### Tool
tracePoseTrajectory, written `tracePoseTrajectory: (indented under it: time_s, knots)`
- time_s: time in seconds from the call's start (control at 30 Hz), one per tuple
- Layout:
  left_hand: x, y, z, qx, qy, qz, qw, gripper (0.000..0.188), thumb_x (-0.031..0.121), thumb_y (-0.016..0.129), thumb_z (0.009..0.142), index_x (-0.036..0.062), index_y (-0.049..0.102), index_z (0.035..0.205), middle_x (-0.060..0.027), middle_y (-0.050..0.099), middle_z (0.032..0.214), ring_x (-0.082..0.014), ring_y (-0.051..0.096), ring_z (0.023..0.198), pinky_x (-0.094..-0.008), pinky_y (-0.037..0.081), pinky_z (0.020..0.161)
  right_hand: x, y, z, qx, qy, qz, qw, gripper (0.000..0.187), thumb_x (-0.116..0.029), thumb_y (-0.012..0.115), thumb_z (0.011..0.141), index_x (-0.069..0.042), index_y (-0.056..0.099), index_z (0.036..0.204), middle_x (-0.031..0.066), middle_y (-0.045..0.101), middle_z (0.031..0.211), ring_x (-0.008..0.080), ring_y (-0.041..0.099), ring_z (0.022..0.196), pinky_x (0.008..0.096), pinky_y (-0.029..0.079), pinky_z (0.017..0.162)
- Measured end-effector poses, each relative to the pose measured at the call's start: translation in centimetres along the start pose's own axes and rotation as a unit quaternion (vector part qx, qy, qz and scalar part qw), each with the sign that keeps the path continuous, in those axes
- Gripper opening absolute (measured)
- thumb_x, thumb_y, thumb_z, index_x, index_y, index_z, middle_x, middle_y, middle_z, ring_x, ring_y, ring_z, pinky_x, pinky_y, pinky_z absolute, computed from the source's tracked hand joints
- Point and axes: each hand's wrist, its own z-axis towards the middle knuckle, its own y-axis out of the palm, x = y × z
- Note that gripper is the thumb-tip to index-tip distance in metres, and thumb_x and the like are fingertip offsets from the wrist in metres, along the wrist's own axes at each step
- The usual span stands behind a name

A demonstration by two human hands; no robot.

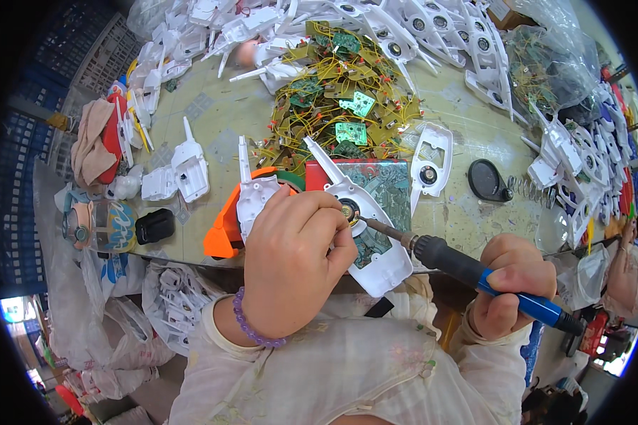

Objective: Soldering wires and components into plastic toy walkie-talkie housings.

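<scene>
My right hand grips a soldering iron with a blue and black handle. Its tip reaches a small round speaker inside a white plastic housing with a long narrow prong. My left hand, a purple bead bracelet at its wrist, has its thumb and fingers closed beside the speaker; what they pinch is hidden. Under the housing is a red-edged block with a grey-green patterned top. Another white shell lies partly beneath my left hand, against an orange tape dispenser.
Beyond my hands rises a heap of circuit boards with yellow wires. White housings are piled along the far edge and right side. A speaker shell, a black oval lid, a black case and a jar stand nearby.
</scene>
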Motion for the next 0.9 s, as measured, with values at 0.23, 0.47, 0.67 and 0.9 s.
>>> tracePoseTrajectory:
  time_s: [0.23, 0.47, 0.67, 0.9]
  knots:
    - [0.26, -0.17, 0.07, -0.009, -0.02, 0.01, 1.0, 0.011, -0.002, 0.067, 0.067, 0.0008, 0.059, 0.074, -0.0076, 0.062, 0.085, -0.0265, 0.058, 0.074, -0.0361, 0.047, 0.065, 0.11, -0.13, -0.11, -0.012, -0.005, 0.008, 1.0, 0.018, -0.015, 0.066, 0.079, -0.001, 0.059, 0.088, 0.0067, 0.056, 0.057, 0.0205, 0.05, 0.042, 0.0317, 0.038, 0.041]
    - [0.11, -0.04, -0.03, 0.001, -0.016, 0.001, 1.0, 0.012, 0.001, 0.067, 0.067, 0.0016, 0.057, 0.074, -0.0076, 0.06, 0.084, -0.0279, 0.059, 0.077, -0.0474, 0.048, 0.084, -0.04, -0.1, -0.24, -0.005, 0.005, 0.012, 1.0, 0.017, -0.014, 0.065, 0.079, -0.001, 0.059, 0.089, 0.0076, 0.057, 0.058, 0.0218, 0.052, 0.044, 0.0318, 0.04, 0.042]
    - [0.07, -0.06, 0.01, 0.004, -0.016, -0.009, 1.0, 0.012, -0.001, 0.066, 0.066, 0.0009, 0.057, 0.073, -0.008, 0.06, 0.083, -0.0276, 0.058, 0.075, -0.0429, 0.048, 0.077, -0.24, 0.11, -0.43, 0.006, 0.015, 0.006, 1.0, 0.019, -0.016, 0.066, 0.08, -0.001, 0.058, 0.089, 0.0074, 0.057, 0.058, 0.0219, 0.052, 0.045, 0.0323, 0.041, 0.043]
    - [0.01, -0.08, -0.07, -0.006, -0.028, -0.014, 1.0, 0.012, 0.0, 0.067, 0.066, 0.0013, 0.057, 0.074, -0.008, 0.06, 0.083, -0.0277, 0.059, 0.076, -0.0444, 0.048, 0.08, -0.32, 0.47, -0.55, 0.051, 0.03, 0.005, 0.998, 0.021, -0.021, 0.067, 0.083, -0.002, 0.058, 0.087, 0.0062, 0.057, 0.059, 0.0214, 0.052, 0.046, 0.032, 0.04, 0.044]
